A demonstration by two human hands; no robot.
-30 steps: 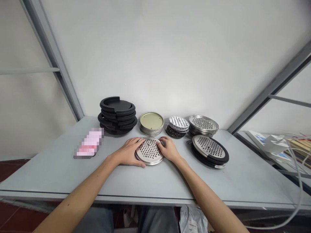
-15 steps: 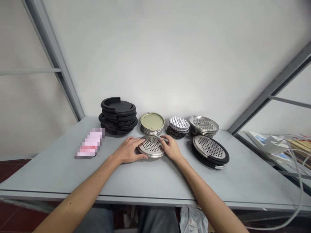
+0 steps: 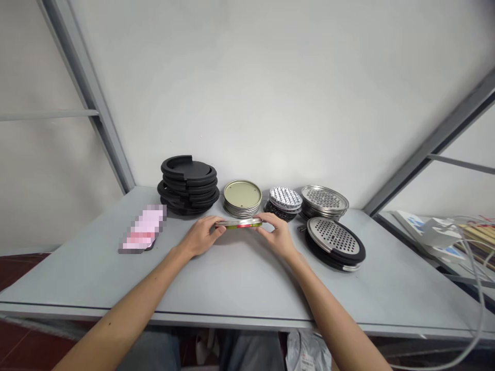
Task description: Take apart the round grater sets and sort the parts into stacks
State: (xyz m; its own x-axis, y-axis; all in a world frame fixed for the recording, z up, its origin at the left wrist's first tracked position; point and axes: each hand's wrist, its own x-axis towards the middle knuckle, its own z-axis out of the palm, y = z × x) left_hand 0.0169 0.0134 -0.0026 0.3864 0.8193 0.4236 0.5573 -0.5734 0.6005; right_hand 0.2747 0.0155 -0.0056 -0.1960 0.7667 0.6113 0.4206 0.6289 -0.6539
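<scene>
A round perforated metal disc (image 3: 238, 223) is held edge-on just above the grey table (image 3: 240, 278), level with my eyes so only its rim shows. My left hand (image 3: 201, 235) grips its left edge with curled fingers. My right hand (image 3: 277, 235) grips its right edge the same way. Behind the disc stand a stack of gold-lined metal lids (image 3: 242, 197) and a stack of studded discs (image 3: 284, 202).
A pile of black rings (image 3: 187, 184) stands at the back left. A stack of perforated metal discs (image 3: 324, 201) is at the back right, with an assembled disc in a black ring (image 3: 334, 242) in front. A pink blurred object (image 3: 143, 228) lies left. Cables and papers sit far right.
Both hands have lifted the perforated disc off the table and tipped it from lying flat to edge-on, moving it slightly away from me.
</scene>
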